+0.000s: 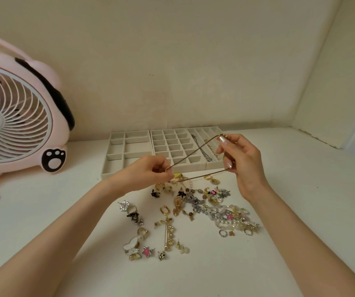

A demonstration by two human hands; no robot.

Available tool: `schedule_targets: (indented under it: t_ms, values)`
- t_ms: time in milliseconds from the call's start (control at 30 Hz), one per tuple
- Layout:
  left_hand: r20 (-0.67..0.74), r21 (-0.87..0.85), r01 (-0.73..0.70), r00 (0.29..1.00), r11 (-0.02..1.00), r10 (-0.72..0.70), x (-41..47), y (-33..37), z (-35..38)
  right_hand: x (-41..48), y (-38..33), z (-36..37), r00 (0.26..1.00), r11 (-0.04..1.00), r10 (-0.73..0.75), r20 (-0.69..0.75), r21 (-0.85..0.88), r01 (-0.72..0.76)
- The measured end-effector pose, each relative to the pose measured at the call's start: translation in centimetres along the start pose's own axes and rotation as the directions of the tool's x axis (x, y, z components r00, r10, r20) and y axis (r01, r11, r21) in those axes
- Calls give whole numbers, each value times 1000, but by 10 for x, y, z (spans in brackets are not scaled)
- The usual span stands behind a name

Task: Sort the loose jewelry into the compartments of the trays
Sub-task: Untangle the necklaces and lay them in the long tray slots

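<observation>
Gold chain (193, 152) up and stretched: left hand (146, 172) pinches one end, right hand (243, 159) pinches the other, just in front of the long-slot tray (215, 165).
Best held taut, I'd say, lifted free of the pile (193, 206) nearer than that tray, then laid lengthwise in a free slot beside the stored chains (203, 152). Slack could snag.

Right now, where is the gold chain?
Head view, centre: the gold chain is held between left hand and right hand, above the jewelry pile, before the trays.
</observation>
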State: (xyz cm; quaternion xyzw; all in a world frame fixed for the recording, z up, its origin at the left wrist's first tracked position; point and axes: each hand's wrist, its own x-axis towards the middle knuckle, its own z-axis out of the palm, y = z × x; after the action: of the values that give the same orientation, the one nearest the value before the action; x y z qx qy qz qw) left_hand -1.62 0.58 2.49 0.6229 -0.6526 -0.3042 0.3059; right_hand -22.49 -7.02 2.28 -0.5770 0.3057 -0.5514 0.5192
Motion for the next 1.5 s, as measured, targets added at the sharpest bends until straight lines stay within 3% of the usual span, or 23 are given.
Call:
schedule_targets:
  t_ms: [100,167,200,267,333,500,700,900,1067,1200,1333,1400,1500]
  values:
    - [-32,-37,27,999,999,-28,1,-3,-2,1,-1,-3,999,1000,7,-35,16,-7]
    - [-55,-193,36,997,980,-48,4,-5,-3,2,-1,-4,999,1000,10,-51,21,-9]
    - [-47,-335,33,998,942,-52,5,-6,-3,2,-1,-4,998,1000,13,-55,22,-12]
    - [-1,-640,44,998,767,-58,6,-4,-1,3,-1,-4,998,999,23,-63,24,-22]
    - [31,-778,72,997,624,-76,4,0,2,3,0,-4,997,999,35,-75,23,-34]
    - [-13,-799,67,992,598,-128,6,2,5,4,2,-5,992,996,64,-105,65,-57]
    - [-56,-848,-61,998,526,26,6,2,1,4,4,-6,996,997,72,-61,-20,-73]
    - [-108,-811,-116,993,574,48,2,4,3,0,11,2,999,954,-3,48,-301,17]
    - [-134,-695,-112,991,710,25,1,8,7,-8,20,10,980,823,-9,200,-555,121]
    - [-207,-531,-125,978,838,14,-1,11,10,-8,24,13,959,769,9,284,-615,175]
    - [-201,-454,-126,979,882,37,2,14,11,-7,26,13,939,644,1,343,-719,262]
    - [-152,-411,-120,986,904,62,4,17,11,-8,22,13,939,672,-51,340,-684,284]
    - [-85,-274,-126,991,954,106,9,23,10,-11,10,12,919,847,-69,388,-464,260]
